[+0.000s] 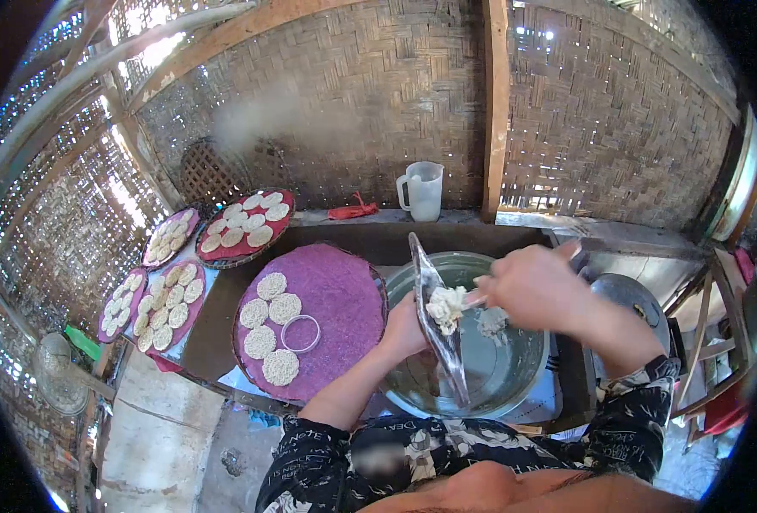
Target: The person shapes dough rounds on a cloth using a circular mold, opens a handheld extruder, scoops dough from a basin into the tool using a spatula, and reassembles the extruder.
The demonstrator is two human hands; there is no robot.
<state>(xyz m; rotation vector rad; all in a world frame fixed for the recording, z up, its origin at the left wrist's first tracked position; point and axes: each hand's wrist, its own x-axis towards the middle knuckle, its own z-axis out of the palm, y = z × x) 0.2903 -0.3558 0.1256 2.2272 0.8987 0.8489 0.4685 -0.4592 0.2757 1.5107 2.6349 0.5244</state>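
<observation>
The left grip (408,329) is closed on a narrow, dark board (449,352), pressed to its left side, with some of the fingers hidden behind it. The board stands steeply tilted, almost edge-on to the camera, above a wide basin (502,369). A lumpy mass of white dough (445,308) sits partway along its right face. The right grip (524,282) is curled and slightly blurred, its leading fingers at the dough; whether they pinch it or only push at it, I cannot tell.

The dough looks soft, damp and sticky — likely light, easily torn, and apt to cling to the fingers. It seems best gathered from beneath with several fingertips rather than pulled from one edge. The board appears thin but stiff, perhaps slippery where wet; a firm hold on its long edge, away from the dough, looks safest.

A smaller pale clump (491,320) shows within the basin's outline. To the left is a round tray covered in purple cloth (342,312), bearing five flat, pale rounds (280,368) — they look delicate — and a thin ring (318,335) beside them. A translucent jug (425,195) stands behind.
</observation>
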